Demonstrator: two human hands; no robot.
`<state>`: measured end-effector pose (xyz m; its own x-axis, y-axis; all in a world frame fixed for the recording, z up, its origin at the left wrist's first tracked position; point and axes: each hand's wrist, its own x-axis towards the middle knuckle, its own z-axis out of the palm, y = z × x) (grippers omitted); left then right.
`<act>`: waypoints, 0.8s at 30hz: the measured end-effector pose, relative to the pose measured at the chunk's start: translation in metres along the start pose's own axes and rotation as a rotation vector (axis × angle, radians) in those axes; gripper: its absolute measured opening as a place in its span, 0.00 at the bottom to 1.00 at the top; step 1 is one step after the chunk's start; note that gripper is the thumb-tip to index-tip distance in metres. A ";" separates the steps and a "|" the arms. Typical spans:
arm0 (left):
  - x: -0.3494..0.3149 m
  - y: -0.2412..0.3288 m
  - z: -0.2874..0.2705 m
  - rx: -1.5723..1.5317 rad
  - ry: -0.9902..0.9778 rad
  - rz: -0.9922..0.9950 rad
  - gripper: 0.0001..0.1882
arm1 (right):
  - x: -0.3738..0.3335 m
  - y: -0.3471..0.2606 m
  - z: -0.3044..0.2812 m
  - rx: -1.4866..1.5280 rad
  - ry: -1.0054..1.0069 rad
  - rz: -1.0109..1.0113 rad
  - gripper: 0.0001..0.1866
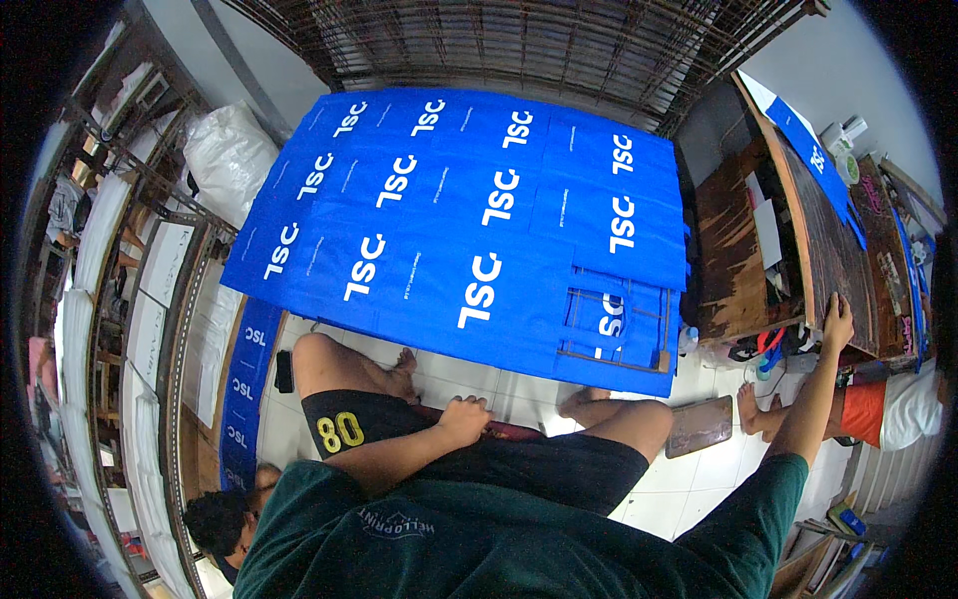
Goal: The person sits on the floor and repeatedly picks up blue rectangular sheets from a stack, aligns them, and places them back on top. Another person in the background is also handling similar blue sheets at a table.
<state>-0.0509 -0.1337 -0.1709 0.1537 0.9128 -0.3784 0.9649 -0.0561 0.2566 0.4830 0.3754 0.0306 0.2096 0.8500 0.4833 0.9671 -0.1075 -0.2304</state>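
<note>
My left hand (465,420) lies in my lap, fingers curled, beside a dark red edge (514,431) that shows between my legs. Whether the fingers hold anything is hidden. Out at the right, my right hand (838,321) grips the front corner of a worn wooden table (843,265). In front of me several blue sheets (439,215) with white lettering cover a broad surface, side by side in rows. At their near right corner rests a thin open rectangular frame (614,361), apart from both hands.
Overhead stand stacked wire racks (529,45). Shelves (110,299) line the left, with a clear plastic bag (230,160) behind. A blue strip (239,389) runs beside my left leg. People (225,524) are at lower left and, in orange shorts (864,411), at right.
</note>
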 end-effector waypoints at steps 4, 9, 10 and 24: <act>0.000 0.000 0.000 0.004 0.012 0.013 0.09 | 0.004 0.011 0.005 -0.010 0.003 -0.025 0.30; 0.001 0.000 0.003 -0.029 0.019 -0.002 0.08 | 0.002 0.005 0.004 -0.024 0.006 0.011 0.30; 0.002 -0.001 0.005 -0.029 0.024 -0.009 0.08 | 0.000 0.002 0.002 -0.023 0.017 0.011 0.30; 0.000 -0.002 0.008 -0.035 0.030 -0.007 0.07 | -0.005 -0.004 -0.001 0.021 0.007 -0.004 0.27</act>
<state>-0.0507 -0.1366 -0.1789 0.1397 0.9248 -0.3538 0.9578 -0.0356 0.2851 0.4786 0.3710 0.0300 0.2069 0.8468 0.4900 0.9648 -0.0933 -0.2460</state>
